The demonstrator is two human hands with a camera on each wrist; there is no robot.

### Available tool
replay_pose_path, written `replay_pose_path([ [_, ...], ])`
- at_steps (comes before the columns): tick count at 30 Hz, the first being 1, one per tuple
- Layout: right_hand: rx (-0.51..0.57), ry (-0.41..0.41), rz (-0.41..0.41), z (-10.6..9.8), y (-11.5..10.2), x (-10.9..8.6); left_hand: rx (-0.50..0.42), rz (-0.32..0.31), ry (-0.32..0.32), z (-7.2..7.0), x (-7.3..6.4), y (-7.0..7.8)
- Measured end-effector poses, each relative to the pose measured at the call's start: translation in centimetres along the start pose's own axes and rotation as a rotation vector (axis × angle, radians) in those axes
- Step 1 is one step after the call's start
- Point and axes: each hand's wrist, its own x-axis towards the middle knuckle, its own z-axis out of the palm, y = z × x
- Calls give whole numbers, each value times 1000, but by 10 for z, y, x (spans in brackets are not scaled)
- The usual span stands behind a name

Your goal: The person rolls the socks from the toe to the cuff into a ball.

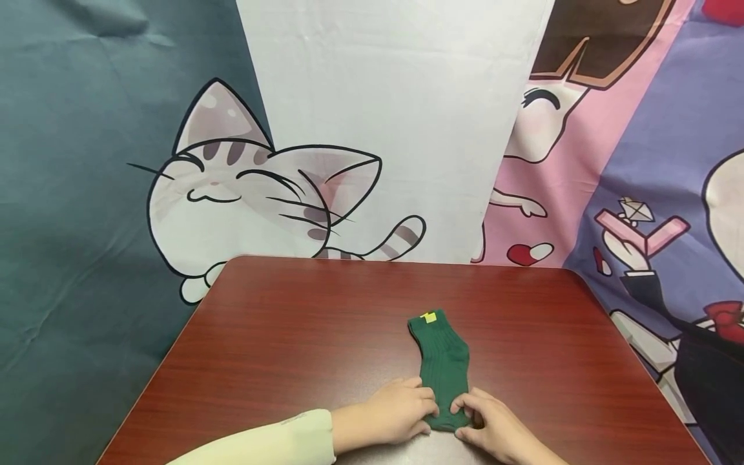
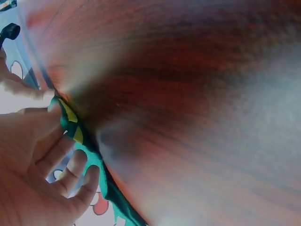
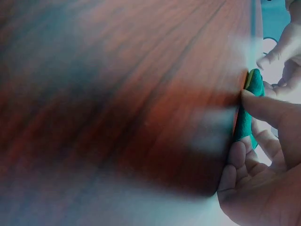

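Observation:
A dark green ribbed sock (image 1: 444, 361) lies flat on the table, cuff pointing away, with a small yellow tag (image 1: 430, 317) at the cuff. Its near end sits between my two hands. My left hand (image 1: 401, 410) rests its fingers on the sock's left edge, thumb beside the near corner; in the left wrist view its lower fingers (image 2: 80, 162) look fairly straight. From the other side, my right hand (image 1: 494, 426) pinches the near right corner between thumb and index finger. The right wrist view shows that thumb (image 3: 254, 101) against the green fabric (image 3: 243, 122). Yellow patches (image 2: 70, 113) show along the near end.
The reddish-brown wooden table (image 1: 279, 323) has rounded far corners. Behind it hangs a printed cloth backdrop with a cartoon cat (image 1: 232, 194) and cartoon figures. A pale sleeve (image 1: 279, 439) covers the left forearm.

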Motion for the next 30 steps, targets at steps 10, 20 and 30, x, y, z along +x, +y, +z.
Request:
replay_pose_path([
  [10,-18,-8,51,0,-1,0,132,6,19,4,5,6],
  [20,-74,48,-18,5,0,2,-9,-51,12,1,9,5],
  [30,-95,67,12,3,-5,5,-460,-297,-90,8,14,-7],
])
